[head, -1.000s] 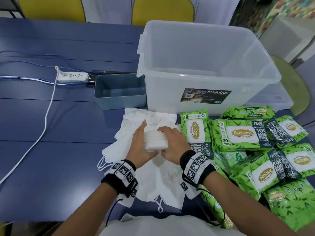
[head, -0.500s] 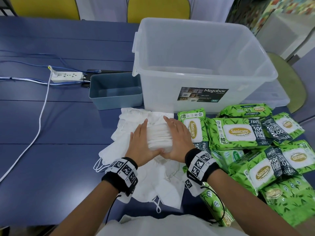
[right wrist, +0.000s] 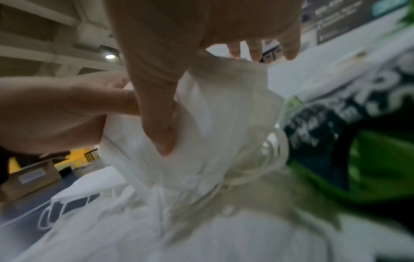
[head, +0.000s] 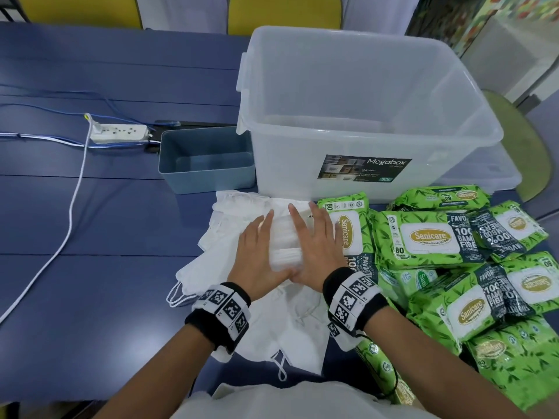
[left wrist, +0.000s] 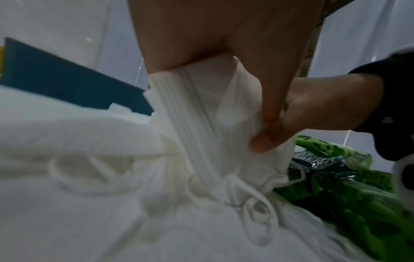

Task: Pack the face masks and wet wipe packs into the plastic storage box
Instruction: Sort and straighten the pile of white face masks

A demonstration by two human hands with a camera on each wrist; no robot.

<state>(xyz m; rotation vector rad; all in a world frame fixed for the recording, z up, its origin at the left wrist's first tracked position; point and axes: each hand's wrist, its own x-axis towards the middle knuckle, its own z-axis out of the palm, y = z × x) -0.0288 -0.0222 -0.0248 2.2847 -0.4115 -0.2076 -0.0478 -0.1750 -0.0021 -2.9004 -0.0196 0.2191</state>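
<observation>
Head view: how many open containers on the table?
2. The clear storage box stands beyond the wet wipe packs; the small blue-grey bin sits just left of it. None look hidden.

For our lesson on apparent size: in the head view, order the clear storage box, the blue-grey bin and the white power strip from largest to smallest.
1. Clear storage box
2. Blue-grey bin
3. White power strip
</observation>
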